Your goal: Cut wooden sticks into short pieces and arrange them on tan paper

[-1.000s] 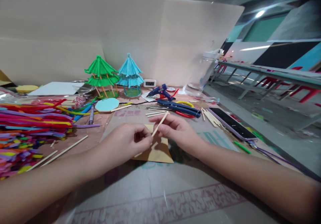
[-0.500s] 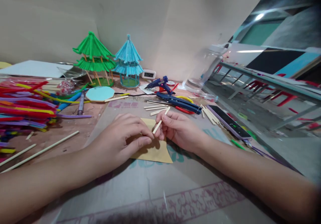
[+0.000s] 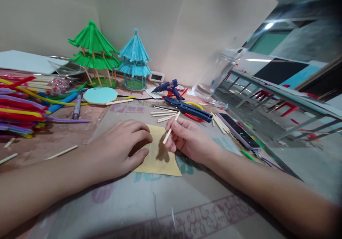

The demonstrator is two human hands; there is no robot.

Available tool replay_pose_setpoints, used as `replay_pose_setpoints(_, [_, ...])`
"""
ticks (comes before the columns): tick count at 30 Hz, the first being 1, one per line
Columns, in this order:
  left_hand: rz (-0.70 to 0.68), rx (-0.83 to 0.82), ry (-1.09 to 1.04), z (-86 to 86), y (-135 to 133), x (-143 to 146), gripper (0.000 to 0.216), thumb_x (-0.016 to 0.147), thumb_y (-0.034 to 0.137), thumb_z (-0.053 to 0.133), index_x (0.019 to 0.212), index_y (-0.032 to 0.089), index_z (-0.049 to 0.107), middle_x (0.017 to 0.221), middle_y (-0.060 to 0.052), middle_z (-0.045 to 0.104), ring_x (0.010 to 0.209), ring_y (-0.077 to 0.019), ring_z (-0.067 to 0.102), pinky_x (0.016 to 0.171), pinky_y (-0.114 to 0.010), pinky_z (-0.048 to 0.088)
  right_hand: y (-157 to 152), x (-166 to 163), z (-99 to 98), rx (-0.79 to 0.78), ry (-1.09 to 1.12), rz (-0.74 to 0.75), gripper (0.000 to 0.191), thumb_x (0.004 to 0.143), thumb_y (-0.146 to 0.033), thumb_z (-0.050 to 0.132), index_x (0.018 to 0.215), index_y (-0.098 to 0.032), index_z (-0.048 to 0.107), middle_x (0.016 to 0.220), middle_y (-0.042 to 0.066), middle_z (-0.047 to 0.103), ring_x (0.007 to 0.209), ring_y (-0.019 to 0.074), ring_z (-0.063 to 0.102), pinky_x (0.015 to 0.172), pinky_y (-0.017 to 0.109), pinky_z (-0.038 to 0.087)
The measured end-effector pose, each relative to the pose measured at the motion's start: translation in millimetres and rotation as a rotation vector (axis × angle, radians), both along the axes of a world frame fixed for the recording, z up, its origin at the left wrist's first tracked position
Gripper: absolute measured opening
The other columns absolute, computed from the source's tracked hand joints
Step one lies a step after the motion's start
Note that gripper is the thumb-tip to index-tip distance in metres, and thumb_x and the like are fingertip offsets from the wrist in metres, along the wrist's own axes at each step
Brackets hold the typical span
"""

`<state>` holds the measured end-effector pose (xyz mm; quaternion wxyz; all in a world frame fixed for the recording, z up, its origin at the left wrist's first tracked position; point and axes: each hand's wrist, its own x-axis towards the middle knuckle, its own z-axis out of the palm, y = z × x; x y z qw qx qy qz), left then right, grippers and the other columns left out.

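Though over paper (image 3: 157, 164) edges, hands (image 3: 125, 144) (image 3: 191, 137) apart.

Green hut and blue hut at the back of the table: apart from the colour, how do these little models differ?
The green hut looks taller and wider in this view than the blue hut. The green hut's posts are tan, so they stand out from its roofs, while the blue hut's posts match its roofs. Both stand upright, each with two roof tiers, one above the other, and a pointed top.
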<state>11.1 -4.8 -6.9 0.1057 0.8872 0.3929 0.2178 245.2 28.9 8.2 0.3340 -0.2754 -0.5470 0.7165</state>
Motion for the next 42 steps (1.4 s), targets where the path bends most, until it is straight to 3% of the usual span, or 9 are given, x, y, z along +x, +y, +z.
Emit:
replay_pose_setpoints(6, [0.011,-0.019,0.031,1.1,1,-1,0.025,0.096,0.039,0.056,0.112,0.022,0.066,0.119,-0.007,0.066,0.114,-0.0285,0.061,0.101,-0.047,0.048,-10,-1,6.5,0.316,-0.2,-0.168,0.03,0.089,-0.046,0.078,0.084,-0.022,0.06,0.07,-0.003,0.064,0.062,0.0114,0.059,0.061,0.024,0.049])
replay_pose_setpoints(9, [0.005,-0.007,0.018,0.3,2,-1,0.025,0.096,0.038,0.055,0.112,0.022,0.065,0.119,-0.008,0.066,0.112,-0.0285,0.061,0.099,-0.047,0.047,-15,-1,7.2,0.49,-0.27,-0.159,0.025,0.098,-0.044,0.066,0.087,-0.022,0.06,0.077,-0.001,0.062,0.066,0.0126,0.058,0.064,0.026,0.049])
replay_pose_setpoints(12, [-0.012,-0.002,0.012,-1.2,2,-1,0.024,0.096,0.037,0.054,0.11,0.022,0.065,0.118,-0.008,0.066,0.111,-0.0276,0.061,0.098,-0.046,0.048,-18,0,5.3,0.762,-0.346,-0.117,0.023,0.105,-0.037,0.055,0.09,-0.022,0.061,0.084,0.001,0.065,0.076,0.0148,0.062,0.074,0.028,0.05])
replay_pose_setpoints(18, [-0.026,0.002,0.011,-4.3,1,-2,0.021,0.097,0.032,0.052,0.112,0.023,0.064,0.119,-0.006,0.065,0.115,-0.0255,0.06,0.101,-0.044,0.046,-21,1,2.7,1.091,-0.416,-0.031,0.016,0.102,-0.018,0.054,0.088,-0.021,0.06,0.086,0.002,0.069,0.078,0.0143,0.064,0.076,0.025,0.05])
replay_pose_setpoints(24, [-0.022,-0.011,0.018,-2.8,2,-2,0.021,0.098,0.033,0.052,0.112,0.023,0.064,0.119,-0.006,0.065,0.115,-0.026,0.06,0.1,-0.045,0.046,-22,0,6.1,1.106,-0.451,-0.024,0.016,0.1,-0.019,0.058,0.084,-0.021,0.061,0.085,0.003,0.07,0.079,0.0147,0.065,0.075,0.025,0.051])
replay_pose_setpoints(29, [0.001,-0.026,0.033,0.6,1,0,0.024,0.096,0.035,0.054,0.112,0.022,0.065,0.119,-0.008,0.065,0.113,-0.0281,0.06,0.099,-0.048,0.047,-18,0,6.5,0.809,-0.476,-0.114,0.016,0.101,-0.027,0.058,0.086,-0.021,0.059,0.078,0.0,0.07,0.073,0.0151,0.069,0.07,0.026,0.052])
replay_pose_setpoints(31, [0.0,-0.022,0.043,1.3,1,0,0.024,0.096,0.033,0.055,0.114,0.022,0.065,0.119,-0.007,0.065,0.112,-0.028,0.06,0.098,-0.048,0.047,-18,-1,6.5,0.768,-0.483,-0.116,0.016,0.102,-0.028,0.056,0.087,-0.021,0.058,0.078,0.001,0.07,0.073,0.0154,0.07,0.069,0.026,0.052])
replay_pose_setpoints(38, [-0.06,0.003,0.06,1.8,3,0,0.02,0.1,0.034,0.05,0.104,0.022,0.066,0.116,-0.007,0.062,0.111,-0.0265,0.059,0.096,-0.046,0.048,-20,-4,8.6,1.081,-0.615,0.106,0.021,0.103,-0.024,0.051,0.086,-0.019,0.061,0.087,0.005,0.074,0.078,0.0161,0.067,0.074,0.027,0.05])
replay_pose_setpoints(42, [-0.038,0.013,0.078,2.0,3,1,0.024,0.1,0.034,0.048,0.111,0.023,0.067,0.117,-0.008,0.062,0.112,-0.0273,0.059,0.098,-0.049,0.047,-5,-2,5.5,1.224,-0.796,-0.028,0.015,0.099,-0.018,0.052,0.087,-0.019,0.061,0.081,0.006,0.07,0.077,0.0205,0.064,0.072,0.03,0.047])
